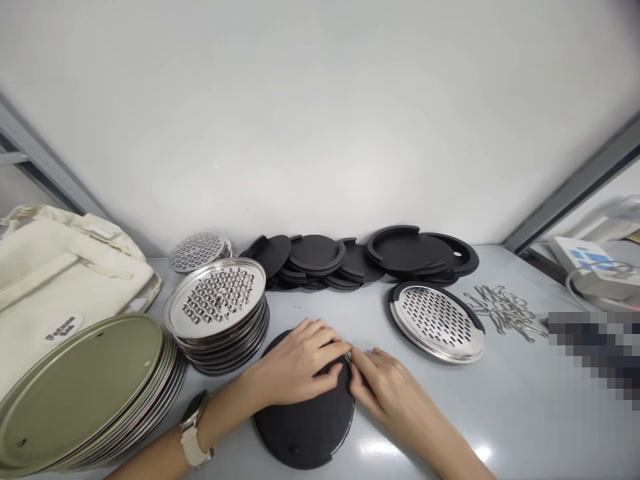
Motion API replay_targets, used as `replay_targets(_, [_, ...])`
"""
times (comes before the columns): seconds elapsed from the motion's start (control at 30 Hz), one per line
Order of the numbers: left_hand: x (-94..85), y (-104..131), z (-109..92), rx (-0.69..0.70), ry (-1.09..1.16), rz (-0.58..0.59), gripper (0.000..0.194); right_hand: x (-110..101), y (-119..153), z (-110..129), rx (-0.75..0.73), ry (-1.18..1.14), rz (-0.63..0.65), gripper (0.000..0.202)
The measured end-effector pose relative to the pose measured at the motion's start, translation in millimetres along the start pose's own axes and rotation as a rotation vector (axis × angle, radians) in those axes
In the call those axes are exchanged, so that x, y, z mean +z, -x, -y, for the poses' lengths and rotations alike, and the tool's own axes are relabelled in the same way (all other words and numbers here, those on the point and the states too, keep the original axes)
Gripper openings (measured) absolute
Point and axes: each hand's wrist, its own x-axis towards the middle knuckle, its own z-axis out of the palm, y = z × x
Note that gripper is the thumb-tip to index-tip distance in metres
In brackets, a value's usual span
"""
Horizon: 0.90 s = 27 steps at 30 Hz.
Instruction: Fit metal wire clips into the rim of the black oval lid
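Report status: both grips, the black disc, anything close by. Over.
Left grip across the black disc, covering part of it. Right grip at the disc's upper right edge, close to left grip. Disc on table; grater stack close on its left.

near disc: right of grater stack, before disc row | hooks: right of near disc | trays: before bag

The table bears black discs and graters.
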Motion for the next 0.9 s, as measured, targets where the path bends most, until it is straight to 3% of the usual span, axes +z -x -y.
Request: replay_targets(0.9, [1.4,-0.7,0.5,0.003,-0.001,-0.003,0.025,-1.3,-0.7,-1.5,-0.007,-0.027,0.006,0.015])
